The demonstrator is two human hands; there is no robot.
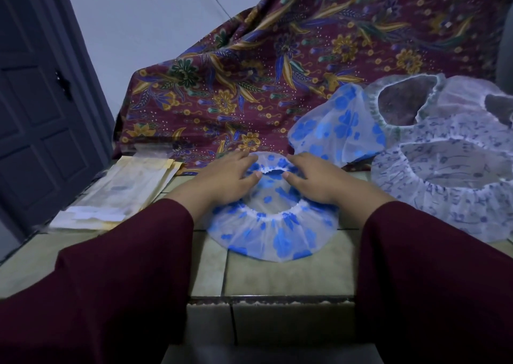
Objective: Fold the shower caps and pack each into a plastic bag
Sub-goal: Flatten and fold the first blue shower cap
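Watching through the head camera, I see both of my hands on a blue-flowered shower cap (273, 233) that lies flat on the tiled ledge (288, 276), close to its front edge and about midway along it. My left hand (222, 182) rests on the cap's left side, fingers stretched forward to the far part of the elastic rim, thumb tip against that frill. My right hand (316, 179) mirrors it on the right side, fingers reaching the same far rim, thumb turned inward. Whether the fingertips actually pinch the frill or only press on it, I cannot tell. Both arms wear dark red sleeves (133, 275).

Toward the ledge's left edge lies a stack of plastic bags (119, 194), flat, well apart from the cap. At the right edge sit more caps: a second blue-flowered one (337, 126) bunched just behind my right hand, a small-print purple one (455, 186) opening upward beside it, and a pale green-rimmed one (402, 102) behind those. A maroon batik cloth (277, 66) drapes along the ledge's back edge. A dark panelled door (36, 108) stands at far left.
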